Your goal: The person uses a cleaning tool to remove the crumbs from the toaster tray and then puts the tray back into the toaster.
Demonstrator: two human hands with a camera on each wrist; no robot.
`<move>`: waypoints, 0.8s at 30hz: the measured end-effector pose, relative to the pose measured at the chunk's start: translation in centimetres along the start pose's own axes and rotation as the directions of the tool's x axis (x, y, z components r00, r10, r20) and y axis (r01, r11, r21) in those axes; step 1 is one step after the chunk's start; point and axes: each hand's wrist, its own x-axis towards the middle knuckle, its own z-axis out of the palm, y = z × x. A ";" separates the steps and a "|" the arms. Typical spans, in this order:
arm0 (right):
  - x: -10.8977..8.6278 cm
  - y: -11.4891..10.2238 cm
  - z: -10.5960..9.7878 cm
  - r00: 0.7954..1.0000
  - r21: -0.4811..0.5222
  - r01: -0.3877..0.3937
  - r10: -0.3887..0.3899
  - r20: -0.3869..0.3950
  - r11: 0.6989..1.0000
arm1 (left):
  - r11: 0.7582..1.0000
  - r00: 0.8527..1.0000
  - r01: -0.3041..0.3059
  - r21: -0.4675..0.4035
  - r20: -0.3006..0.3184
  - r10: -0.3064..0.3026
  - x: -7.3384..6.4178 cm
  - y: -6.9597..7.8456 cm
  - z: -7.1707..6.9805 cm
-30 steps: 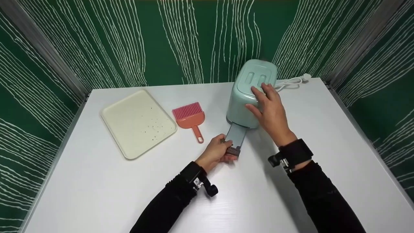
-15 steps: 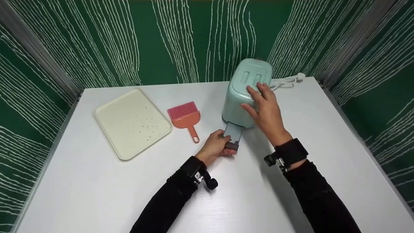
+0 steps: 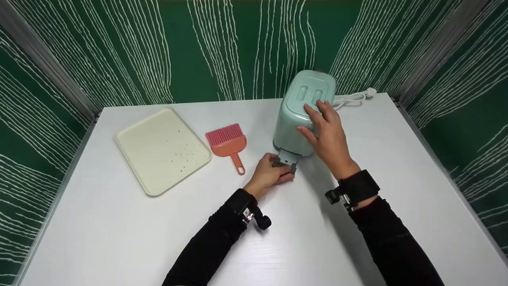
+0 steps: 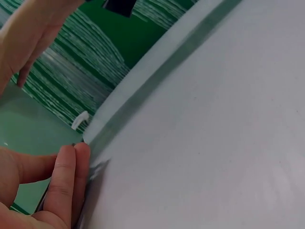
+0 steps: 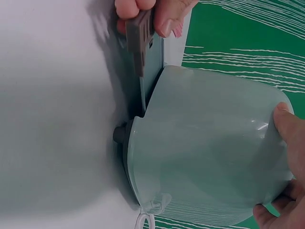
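A mint-green toaster point(image 3: 293, 129) stands upright toward the back right of the white table. Its crumb tray point(image 3: 287, 156) sticks out a short way from the base at the front. My left hand point(image 3: 269, 172) pinches the tray's grey-brown end, thumb on top and fingers underneath. In the right wrist view the tray's handle point(image 5: 137, 38) shows between thumb and fingers. My right hand point(image 3: 328, 137) rests on the toaster's top near corner with fingers spread. Its thumb point(image 5: 283, 117) touches the toaster's upper side in the right wrist view.
On the left lies a cream tray point(image 3: 147, 139) with dark crumbs scattered over it. A small orange brush point(image 3: 230, 146) with pink bristles lies between that tray and the toaster. A white power cord point(image 3: 351, 99) with its plug lies behind the toaster. Green walls border the table point(image 3: 131, 230).
My left hand has pushed the crumb tray further into the toaster, so less of it shows. The right hand stays at the toaster's top. The head view has shifted slightly.
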 end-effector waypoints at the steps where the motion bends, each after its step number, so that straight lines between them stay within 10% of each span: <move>1: 0.0 0.0 0.0 1.000 -0.001 0.003 -0.003 -0.001 1.000 | 1.000 1.000 -0.005 -0.010 0.001 0.005 0.0 0.0 0.0; 24: -0.2 0.1 0.2 1.000 -0.004 0.006 -0.006 -0.007 1.000 | 0.998 0.998 -0.006 0.064 -0.065 0.010 1.4 0.3 -0.3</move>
